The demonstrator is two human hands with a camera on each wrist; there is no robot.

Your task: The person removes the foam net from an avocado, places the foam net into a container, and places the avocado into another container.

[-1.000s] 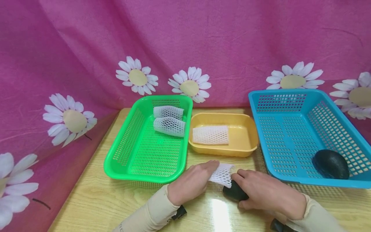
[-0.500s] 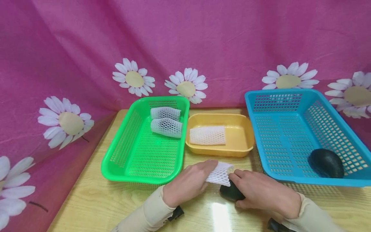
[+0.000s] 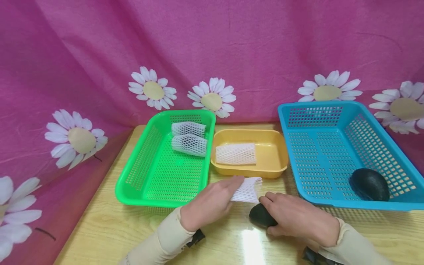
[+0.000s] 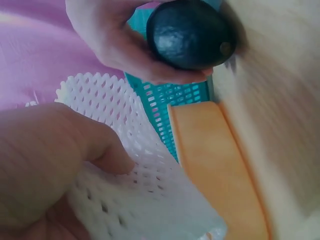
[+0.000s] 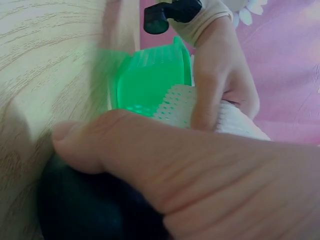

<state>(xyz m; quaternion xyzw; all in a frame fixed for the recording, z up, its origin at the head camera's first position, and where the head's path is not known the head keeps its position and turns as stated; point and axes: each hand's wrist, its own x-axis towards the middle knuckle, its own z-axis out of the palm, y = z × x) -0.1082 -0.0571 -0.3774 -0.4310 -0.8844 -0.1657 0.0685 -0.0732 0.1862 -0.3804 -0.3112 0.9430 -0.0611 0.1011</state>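
Observation:
Between thumb and fingers, my left hand pinches a white foam net sleeve. Its open end points toward the right hand, and the left wrist view shows the mesh flattened under the thumb. My right hand grips a dark, smooth avocado low over the wooden table. The avocado's blunt end with its stem scar shows in the left wrist view. A small gap separates sleeve and avocado. Part of the avocado is hidden under the right fingers.
A green basket at left holds two foam net sleeves. One more net sleeve lies in the yellow tray at centre. In the blue basket at right rests another avocado. A pink flowered cloth hangs behind.
The foam net sleeve in my left hand has risen slightly away from the avocado, whose tip it overlapped before. My right hand keeps its hold on the avocado. The head view has shifted a little.

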